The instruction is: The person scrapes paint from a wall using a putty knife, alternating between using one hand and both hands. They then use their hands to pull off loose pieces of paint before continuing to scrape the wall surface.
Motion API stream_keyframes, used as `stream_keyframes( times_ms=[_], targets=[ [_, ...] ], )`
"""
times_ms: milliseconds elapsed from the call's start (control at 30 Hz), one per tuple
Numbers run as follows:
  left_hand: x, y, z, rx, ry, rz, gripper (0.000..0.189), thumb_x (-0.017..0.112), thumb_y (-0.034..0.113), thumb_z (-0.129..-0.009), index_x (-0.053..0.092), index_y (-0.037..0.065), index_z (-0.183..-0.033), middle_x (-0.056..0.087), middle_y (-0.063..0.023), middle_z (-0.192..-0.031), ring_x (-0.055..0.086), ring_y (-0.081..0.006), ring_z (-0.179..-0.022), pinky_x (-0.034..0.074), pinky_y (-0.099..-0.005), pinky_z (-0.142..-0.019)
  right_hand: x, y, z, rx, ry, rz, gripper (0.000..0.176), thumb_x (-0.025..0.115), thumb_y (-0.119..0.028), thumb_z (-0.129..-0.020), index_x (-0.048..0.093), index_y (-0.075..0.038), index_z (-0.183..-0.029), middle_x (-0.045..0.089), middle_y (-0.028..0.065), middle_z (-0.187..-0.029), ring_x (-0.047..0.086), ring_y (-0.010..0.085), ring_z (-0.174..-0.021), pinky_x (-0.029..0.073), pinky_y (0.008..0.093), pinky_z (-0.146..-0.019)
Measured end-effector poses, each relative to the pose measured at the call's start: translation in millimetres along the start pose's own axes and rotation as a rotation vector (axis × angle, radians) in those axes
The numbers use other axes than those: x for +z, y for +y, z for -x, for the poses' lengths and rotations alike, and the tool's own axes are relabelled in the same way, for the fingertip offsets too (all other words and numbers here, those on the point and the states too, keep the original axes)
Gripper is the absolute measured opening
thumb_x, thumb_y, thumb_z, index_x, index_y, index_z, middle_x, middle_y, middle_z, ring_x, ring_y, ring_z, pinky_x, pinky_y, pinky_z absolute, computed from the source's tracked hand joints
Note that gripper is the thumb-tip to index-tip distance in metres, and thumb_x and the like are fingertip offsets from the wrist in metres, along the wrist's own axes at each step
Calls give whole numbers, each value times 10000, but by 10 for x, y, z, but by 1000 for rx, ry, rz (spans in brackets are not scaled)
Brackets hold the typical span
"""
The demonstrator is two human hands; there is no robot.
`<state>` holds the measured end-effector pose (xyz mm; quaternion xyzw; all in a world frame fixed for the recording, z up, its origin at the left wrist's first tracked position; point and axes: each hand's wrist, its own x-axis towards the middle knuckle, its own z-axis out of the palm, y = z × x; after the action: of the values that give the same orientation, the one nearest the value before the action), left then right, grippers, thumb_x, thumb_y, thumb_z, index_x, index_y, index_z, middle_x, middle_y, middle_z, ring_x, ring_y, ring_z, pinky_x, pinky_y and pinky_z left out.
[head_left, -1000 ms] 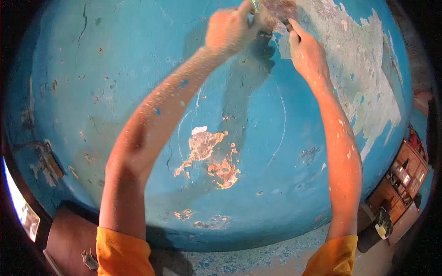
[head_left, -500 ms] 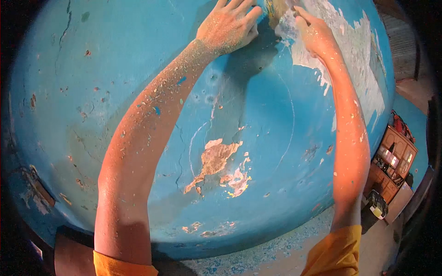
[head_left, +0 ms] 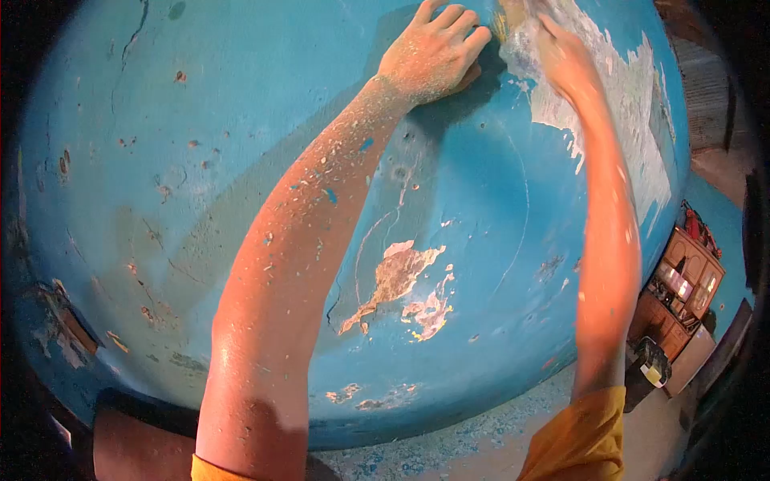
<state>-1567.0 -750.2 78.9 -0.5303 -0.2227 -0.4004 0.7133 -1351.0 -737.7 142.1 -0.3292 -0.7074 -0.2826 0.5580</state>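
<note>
A blue painted wall (head_left: 265, 120) fills most of the view. At the top, my left hand (head_left: 437, 52) leans on or hovers close to the paint, its fingers bent and apart, with nothing visible in it. My right hand (head_left: 568, 60) is closed over a bare whitish patch (head_left: 626, 96) at the upper right. It is smeared by motion, and whatever it grips cannot be made out. A yellowish-brown spot (head_left: 507, 24) shows between the two hands. Paint flakes cling to both forearms, thickest on the left.
Lower on the wall is a smaller chipped patch (head_left: 401, 276), with cracks and pits around it. Paint chips litter the floor (head_left: 449, 453) at its foot. A wooden cabinet (head_left: 682, 280) stands at the right, near a dark box-like object (head_left: 651, 365).
My left hand and forearm have shifted right in the view, closer to my right hand. My right hand has moved slightly right and down. The wall's marks have also shifted somewhat right.
</note>
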Motion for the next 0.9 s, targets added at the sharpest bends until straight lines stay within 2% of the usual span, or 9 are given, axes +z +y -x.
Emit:
stream_keyframes(
  times_ms=[33,133,333,433,533,633,767,833,900],
  targets=[
    [-33,11,5,-6,-2,2,377,679,210,-771,536,101,-1102,544,-83,-1116,505,-260,-1125,351,-450,-1017,-65,-15,184,-18,15,93,467,422,-387,-910,531,-197,-1323,592,216,-1199,549,409,-1119,424,430,-964],
    [-55,54,-78,29,-14,158,316,617,218,-790,524,12,-1012,534,-159,-1035,499,-316,-1068,357,-491,-997,-42,89,333,-11,59,295,472,418,-388,-907,530,-190,-1320,611,221,-1156,572,411,-1077,444,428,-933],
    [51,38,-32,10,-57,3,418,647,299,-779,525,37,-1081,530,-158,-1075,491,-324,-1106,325,-493,-1041,-30,198,155,-35,34,142,460,414,-366,-900,535,-200,-1311,648,224,-1039,606,420,-988,470,439,-891],
    [37,20,-17,52,1,-36,378,679,221,-777,533,101,-1105,548,-80,-1108,504,-248,-1128,351,-455,-1023,-39,159,467,-30,25,196,457,417,-353,-895,531,-215,-1315,636,240,-1050,601,417,-1006,467,454,-904],
    [10,65,-37,61,-12,-14,383,675,224,-781,523,96,-1108,550,-77,-1106,513,-244,-1116,355,-454,-1024,-91,-102,265,94,4,229,455,424,-340,-892,525,-231,-1322,618,231,-1122,582,415,-1059,450,461,-939],
    [22,63,-60,67,-17,-40,397,676,230,-781,512,99,-1117,551,-68,-1108,515,-239,-1117,356,-452,-1029,71,12,101,79,52,184,462,424,-335,-885,520,-242,-1327,602,217,-1173,554,417,-1110,425,466,-978],
    [-14,67,12,90,-51,-29,369,666,231,-789,520,104,-1103,550,-64,-1110,515,-236,-1119,352,-450,-1034,16,-52,236,65,43,94,470,431,-335,-879,521,-227,-1327,603,220,-1172,551,418,-1114,423,469,-980],
    [48,78,-6,97,-120,14,367,664,224,-788,524,103,-1105,549,-58,-1109,507,-232,-1130,351,-451,-1035,33,-5,150,-70,23,208,472,427,-329,-879,526,-197,-1321,600,240,-1159,556,422,-1105,428,466,-971],
    [103,95,-11,84,-95,27,358,661,219,-788,520,102,-1095,551,-59,-1104,511,-233,-1121,354,-450,-1031,49,-10,-307,17,-56,170,450,449,-276,-860,553,-160,-1282,618,224,-1127,577,421,-1061,450,482,-930]
  ],
)
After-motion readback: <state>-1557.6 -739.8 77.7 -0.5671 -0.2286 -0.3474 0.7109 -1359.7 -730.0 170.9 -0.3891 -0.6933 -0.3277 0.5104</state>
